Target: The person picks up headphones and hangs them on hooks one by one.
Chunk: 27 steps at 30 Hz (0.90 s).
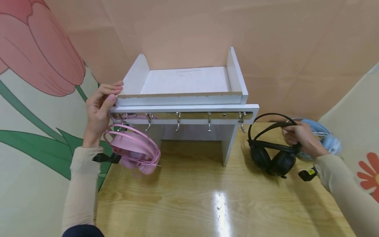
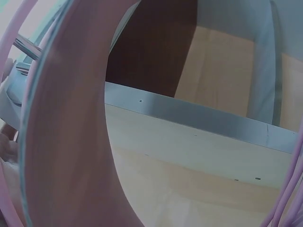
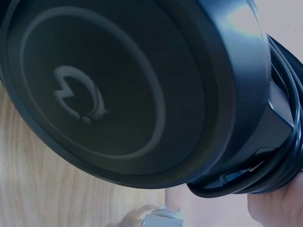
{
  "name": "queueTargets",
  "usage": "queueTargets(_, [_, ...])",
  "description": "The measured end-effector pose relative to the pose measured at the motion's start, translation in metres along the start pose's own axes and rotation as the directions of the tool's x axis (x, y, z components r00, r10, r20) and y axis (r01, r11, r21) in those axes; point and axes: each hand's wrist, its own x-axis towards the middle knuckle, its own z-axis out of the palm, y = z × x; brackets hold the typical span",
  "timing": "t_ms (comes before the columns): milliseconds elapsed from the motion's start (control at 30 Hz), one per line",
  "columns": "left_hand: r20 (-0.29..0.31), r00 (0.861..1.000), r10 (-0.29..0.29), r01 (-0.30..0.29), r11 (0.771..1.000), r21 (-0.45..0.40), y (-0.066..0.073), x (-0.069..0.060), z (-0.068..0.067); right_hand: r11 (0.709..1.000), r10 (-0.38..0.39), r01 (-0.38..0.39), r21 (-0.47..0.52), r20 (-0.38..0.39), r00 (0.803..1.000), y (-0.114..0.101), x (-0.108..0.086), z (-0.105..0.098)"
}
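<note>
A white shelf rack (image 1: pixel 189 108) with a row of metal hooks stands on the wooden table. At its upper left corner, my left hand (image 1: pixel 99 107) rests with fingers and thumb against the side and front edge. Pink headphones (image 1: pixel 139 144) hang from the leftmost hook, just below that hand; their broad band (image 2: pixel 71 113) fills much of the left wrist view. My right hand (image 1: pixel 302 136) grips black headphones (image 1: pixel 272 154) by the side of the headband, to the right of the rack. In the right wrist view, a black ear cup (image 3: pixel 109 94) looms close, its cable (image 3: pixel 284 142) bundled alongside.
Light blue headphones (image 1: pixel 330 140) lie on the table behind my right hand, partly hidden by it. The other hooks (image 1: pixel 178 121) bear nothing. A flower-patterned wall (image 1: pixel 35 115) borders the left side, and a wooden tabletop (image 1: pixel 177 204) extends in front of the rack.
</note>
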Motion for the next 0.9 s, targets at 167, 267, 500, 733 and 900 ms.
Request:
queueTargets(167, [-0.003,1.000,-0.001,0.001,1.000,-0.002,0.000,0.001,0.000,0.999,-0.049,0.048,-0.021,-0.074,0.996,-0.002,-0.011,0.002])
queueTargets(267, [-0.002,1.000,-0.005,0.005,1.000,-0.002,0.000,0.001,0.000,0.997,-0.071,0.070,-0.017,-0.115,0.991,-0.003,-0.018,0.003])
queueTargets(500, [-0.001,1.000,-0.002,0.002,1.000,0.015,0.000,0.000,0.000,0.974,-0.186,0.194,0.121,-0.071,0.980,-0.001,-0.031,0.009])
queueTargets(733, [0.001,1.000,0.006,-0.006,1.000,0.022,-0.001,0.000,0.001,0.930,-0.312,0.320,0.179,-0.072,0.947,-0.006,-0.042,0.016])
queueTargets(900, [0.000,1.000,0.009,-0.009,1.000,0.027,-0.001,0.000,0.000,0.914,-0.343,0.352,0.200,-0.078,0.936,-0.012,-0.053,0.025])
